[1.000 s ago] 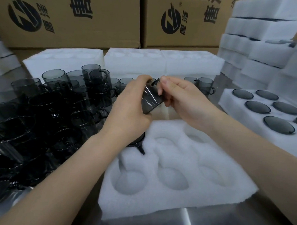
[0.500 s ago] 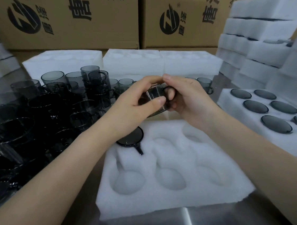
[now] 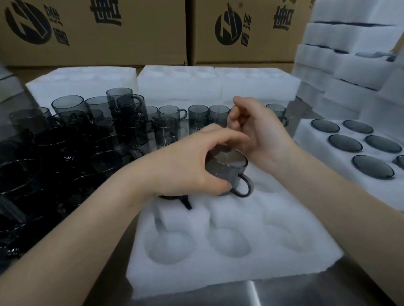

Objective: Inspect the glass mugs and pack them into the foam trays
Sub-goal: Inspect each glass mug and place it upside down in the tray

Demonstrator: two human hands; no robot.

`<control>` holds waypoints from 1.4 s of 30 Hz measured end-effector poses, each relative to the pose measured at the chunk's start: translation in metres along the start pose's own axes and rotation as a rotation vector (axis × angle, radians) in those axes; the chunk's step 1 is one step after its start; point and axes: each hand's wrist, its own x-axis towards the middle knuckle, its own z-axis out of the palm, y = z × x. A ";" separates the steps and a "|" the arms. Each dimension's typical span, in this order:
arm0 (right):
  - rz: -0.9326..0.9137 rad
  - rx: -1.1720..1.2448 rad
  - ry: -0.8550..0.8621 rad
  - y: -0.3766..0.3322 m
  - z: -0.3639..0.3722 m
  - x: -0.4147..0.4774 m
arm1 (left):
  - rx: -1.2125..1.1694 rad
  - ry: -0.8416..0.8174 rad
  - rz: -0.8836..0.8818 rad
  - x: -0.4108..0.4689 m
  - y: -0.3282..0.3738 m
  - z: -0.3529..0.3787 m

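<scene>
Mug (image 3: 227, 170) has dropped from mid-air to the mouth of the top-middle pocket of the foam tray (image 3: 225, 276) at frame centre, handle pointing lower right; left hand (image 3: 187, 167) fingers wrap its body, while right hand (image 3: 262, 131) has let go, fingers loosely curled just behind it, holding nothing.

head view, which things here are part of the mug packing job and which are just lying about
In the job: left hand, held mug, front foam tray, loose mugs, filled tray.
Lying about: cardboard boxes, stacked foam trays, foam blocks behind.
</scene>
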 end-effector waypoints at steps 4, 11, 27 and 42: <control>0.002 0.008 0.010 0.000 0.002 -0.002 | 0.033 0.007 0.015 -0.003 0.007 0.006; 0.006 0.014 0.015 0.000 0.002 -0.001 | 0.183 -0.081 0.040 -0.003 0.012 0.007; 0.010 -0.188 0.041 0.006 0.000 0.005 | 0.456 -0.242 -0.111 -0.001 0.013 0.007; -0.091 -0.800 0.608 0.006 -0.096 0.069 | 0.718 -0.279 -0.313 0.000 0.010 0.028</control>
